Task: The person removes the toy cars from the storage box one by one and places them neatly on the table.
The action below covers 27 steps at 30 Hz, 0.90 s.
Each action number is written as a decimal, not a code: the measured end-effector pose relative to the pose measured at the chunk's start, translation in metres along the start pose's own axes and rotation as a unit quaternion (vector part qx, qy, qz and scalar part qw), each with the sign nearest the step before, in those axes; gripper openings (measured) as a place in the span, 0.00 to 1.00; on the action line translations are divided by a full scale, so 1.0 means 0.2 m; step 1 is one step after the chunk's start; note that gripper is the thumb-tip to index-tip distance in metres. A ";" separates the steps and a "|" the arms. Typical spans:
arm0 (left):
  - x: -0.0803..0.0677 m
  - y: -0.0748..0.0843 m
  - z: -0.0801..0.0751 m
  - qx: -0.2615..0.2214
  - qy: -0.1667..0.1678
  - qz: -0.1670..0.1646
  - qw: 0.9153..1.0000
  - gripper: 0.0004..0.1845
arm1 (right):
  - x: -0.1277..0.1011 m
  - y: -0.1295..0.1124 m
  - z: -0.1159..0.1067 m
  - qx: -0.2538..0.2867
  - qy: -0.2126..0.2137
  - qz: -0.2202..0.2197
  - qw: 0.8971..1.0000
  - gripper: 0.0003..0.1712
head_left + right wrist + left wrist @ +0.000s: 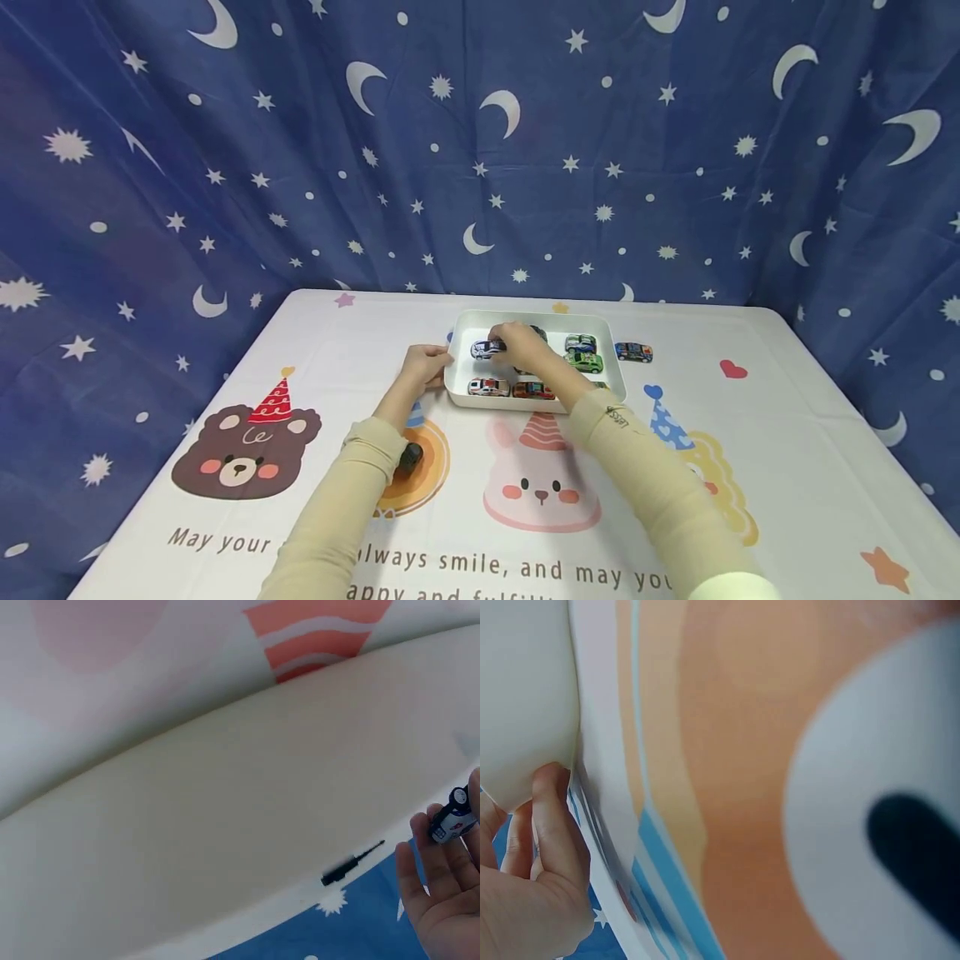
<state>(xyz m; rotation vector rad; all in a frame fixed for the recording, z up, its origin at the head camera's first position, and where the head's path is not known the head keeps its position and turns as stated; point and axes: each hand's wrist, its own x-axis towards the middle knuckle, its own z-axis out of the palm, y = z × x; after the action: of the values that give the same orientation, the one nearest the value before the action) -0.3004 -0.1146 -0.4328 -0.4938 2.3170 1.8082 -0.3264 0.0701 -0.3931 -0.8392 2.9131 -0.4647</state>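
Note:
A shallow white tray (502, 403) holds several small toy cars. My left hand (425, 367) grips the tray at its left side; in the left wrist view, its fingers (553, 817) and thumb pinch the tray's corner (525, 735). Over the tray's left half, my right hand (522, 346) holds a white-and-blue toy car (486, 349). In the right wrist view, that car (452, 823) sits between the thumb and fingertips, wheels showing. A white-and-red car (488, 387) and a red car (533, 390) lie along the front wall. My right hand partly hides the tray's middle.
Outside the tray's right wall lies a dark blue and orange toy car (634, 352). Green (584, 362) and silver-green (581, 342) cars lie in the tray's right part. A printed white cloth (795, 467) covers the table, with a blue star-patterned curtain (480, 167) behind.

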 end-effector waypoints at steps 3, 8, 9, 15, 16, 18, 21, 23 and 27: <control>0.00 -0.01 -0.01 -0.002 -0.001 -0.002 1.000 0.21 | -0.02 -0.01 -0.02 0.023 0.014 -0.014 1.000 0.20; 0.01 -0.02 -0.01 -0.001 -0.004 -0.005 1.000 0.21 | -0.05 -0.01 -0.04 0.050 0.031 -0.037 0.998 0.19; 0.01 -0.02 -0.01 -0.003 -0.005 -0.005 1.000 0.22 | -0.05 -0.01 -0.04 0.053 0.035 -0.043 0.997 0.19; 0.02 -0.02 0.00 -0.010 -0.005 -0.005 1.000 0.21 | -0.10 0.00 -0.10 0.059 0.059 -0.068 0.994 0.19; 0.02 -0.02 0.00 -0.011 -0.006 -0.004 1.000 0.21 | -0.11 0.01 -0.11 0.058 0.061 -0.070 0.994 0.19; 0.02 -0.01 0.00 -0.013 -0.009 -0.003 1.000 0.20 | -0.13 0.02 -0.13 0.062 0.066 -0.071 0.993 0.19; 0.01 0.00 0.00 -0.015 -0.010 -0.001 1.000 0.20 | -0.16 0.04 -0.17 0.069 0.067 -0.070 0.993 0.19; 0.01 0.00 0.00 -0.014 -0.008 -0.001 1.000 0.20 | -0.18 0.05 -0.19 0.074 0.064 -0.067 0.993 0.18; 0.01 0.01 -0.01 -0.005 -0.010 -0.002 1.000 0.20 | -0.23 0.09 -0.21 0.079 0.058 -0.053 0.994 0.19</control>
<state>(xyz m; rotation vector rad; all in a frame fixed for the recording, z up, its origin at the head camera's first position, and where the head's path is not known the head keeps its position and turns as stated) -0.3026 -0.1167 -0.4313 -0.4793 2.2930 1.8152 -0.3036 0.1193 -0.3587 -0.9772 2.8964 -0.7663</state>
